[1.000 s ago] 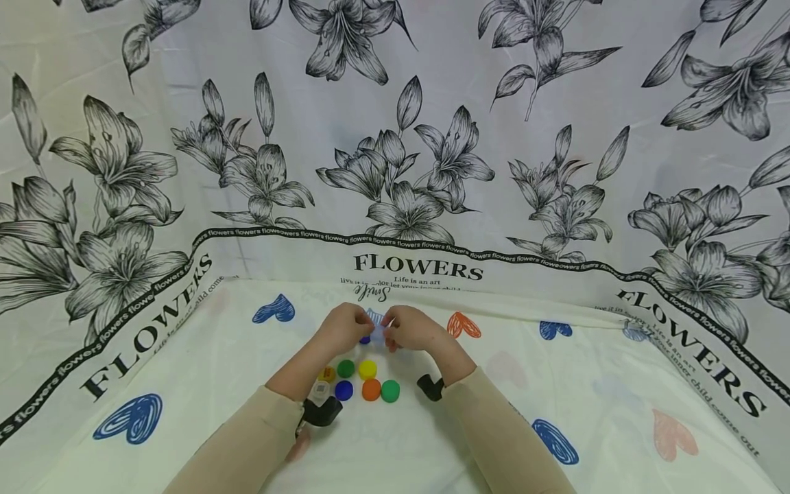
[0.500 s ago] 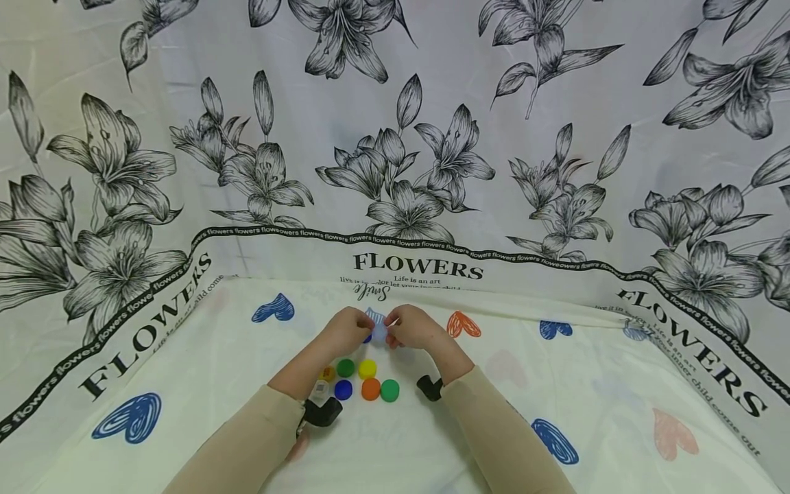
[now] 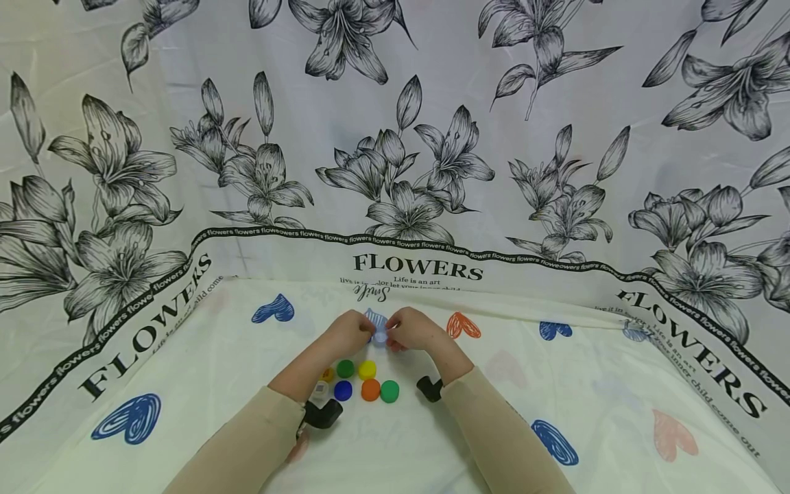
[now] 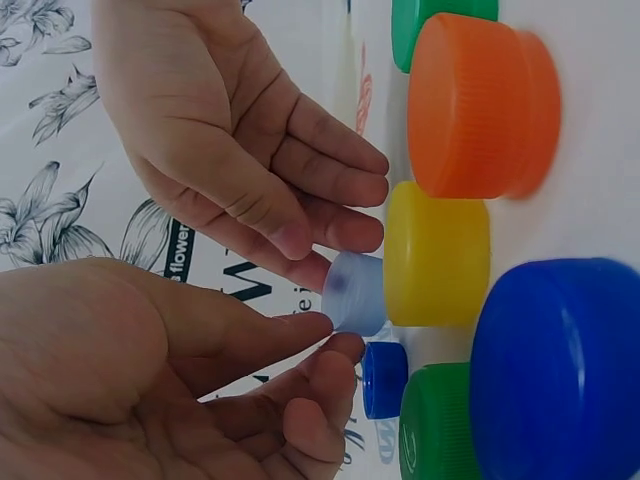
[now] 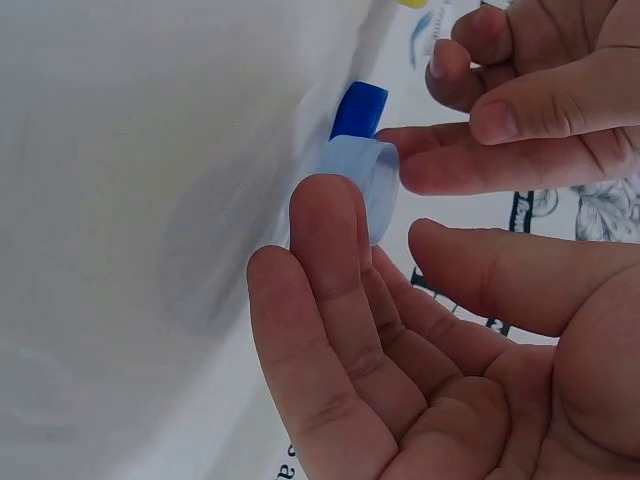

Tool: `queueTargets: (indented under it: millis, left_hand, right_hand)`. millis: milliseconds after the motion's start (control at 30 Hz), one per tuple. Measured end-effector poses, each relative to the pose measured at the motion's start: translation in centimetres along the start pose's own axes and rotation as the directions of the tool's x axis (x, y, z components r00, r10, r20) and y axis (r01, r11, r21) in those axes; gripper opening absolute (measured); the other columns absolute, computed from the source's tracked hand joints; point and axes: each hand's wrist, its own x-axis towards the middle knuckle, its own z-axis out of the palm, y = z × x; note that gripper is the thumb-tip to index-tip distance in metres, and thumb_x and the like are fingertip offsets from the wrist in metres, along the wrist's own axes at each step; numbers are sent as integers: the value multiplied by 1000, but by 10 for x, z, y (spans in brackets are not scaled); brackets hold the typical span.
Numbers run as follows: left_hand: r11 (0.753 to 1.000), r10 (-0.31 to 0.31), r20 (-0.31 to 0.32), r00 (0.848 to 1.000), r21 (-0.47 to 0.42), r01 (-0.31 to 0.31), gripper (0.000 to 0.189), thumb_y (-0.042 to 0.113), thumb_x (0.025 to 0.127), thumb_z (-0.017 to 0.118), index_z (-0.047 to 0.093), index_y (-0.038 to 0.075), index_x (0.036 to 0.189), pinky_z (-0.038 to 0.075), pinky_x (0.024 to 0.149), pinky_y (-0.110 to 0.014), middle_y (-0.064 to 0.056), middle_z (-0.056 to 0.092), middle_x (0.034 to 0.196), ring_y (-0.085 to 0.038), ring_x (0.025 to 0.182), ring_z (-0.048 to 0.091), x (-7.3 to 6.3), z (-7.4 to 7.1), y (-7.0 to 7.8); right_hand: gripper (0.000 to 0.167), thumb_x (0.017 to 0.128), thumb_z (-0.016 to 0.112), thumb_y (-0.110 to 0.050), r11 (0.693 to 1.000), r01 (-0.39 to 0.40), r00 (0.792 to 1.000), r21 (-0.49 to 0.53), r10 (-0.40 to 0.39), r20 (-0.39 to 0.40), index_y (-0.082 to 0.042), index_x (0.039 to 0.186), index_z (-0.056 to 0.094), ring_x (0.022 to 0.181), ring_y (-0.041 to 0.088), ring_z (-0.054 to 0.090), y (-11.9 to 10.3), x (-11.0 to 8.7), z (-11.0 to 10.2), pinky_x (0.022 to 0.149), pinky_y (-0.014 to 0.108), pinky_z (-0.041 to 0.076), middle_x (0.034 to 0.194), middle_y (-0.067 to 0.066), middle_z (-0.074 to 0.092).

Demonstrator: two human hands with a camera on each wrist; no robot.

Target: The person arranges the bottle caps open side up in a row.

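A translucent light-blue bottle cap [image 3: 380, 336] rests on the cloth between the two hands, its hollow side seemingly up in the right wrist view. My left hand [image 3: 350, 333] is at its left, thumb and forefinger apart, fingertips close to the rim. At the other side is my right hand [image 3: 413, 329], its fingers loosely bent near the cap [image 5: 360, 180] and its thumb away from it. Whether any fingertip touches is hard to tell. A dark-blue cap [image 4: 385, 380] lies just beside it, mostly hidden by the left hand in the head view.
Nearer the body lie several caps: green [image 3: 345, 368], yellow [image 3: 367, 370], blue [image 3: 343, 390], orange [image 3: 370, 390], teal-green [image 3: 390, 392], a clear one [image 3: 320, 391] and a yellow-orange one [image 3: 327, 374] partly behind the left wrist. A flower-printed curtain [image 3: 407, 171] hangs behind.
The light-blue cap has come slightly toward the body and shows more between the hands. My left hand has moved slightly down and right; my right hand has shifted a little.
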Motion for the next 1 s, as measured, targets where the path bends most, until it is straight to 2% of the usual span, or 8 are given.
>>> queueTargets:
  millis: [167,767,900,1000]
  left_hand:
    - [1000,10,6,1000,10,-10,23,5,99,59,75,1,116,51,96,-44,-12,70,118,-26,96,59,-1,1,0]
    - [1000,-1,5,1000,20,1,24,8,100,60,74,2,119,51,96,-44,-12,69,120,-26,98,58,-4,-1,4]
    - [999,16,2,1000,31,-16,23,9,100,61,74,2,118,51,98,-46,-12,69,119,-27,99,60,-4,-4,4]
    - [997,47,13,999,60,-48,21,9,99,64,75,1,115,52,96,-45,-11,71,112,-26,97,62,-7,-7,4]
  right_hand:
    - [20,100,62,-9,1000,7,1000,-19,-7,8,4,114,68,79,24,70,-1,0,1,71,30,55,86,9,73]
    - [25,101,62,-11,998,13,1000,-56,-12,14,4,120,68,79,23,68,-2,-2,0,75,32,54,89,8,72]
    - [25,100,63,-12,997,10,1000,-77,-10,3,2,120,67,74,22,66,-4,-4,-2,71,31,53,87,9,71]
    - [18,99,66,-14,993,6,1000,-118,-7,-12,-2,112,68,65,18,60,-5,-6,-2,63,30,50,82,9,68]
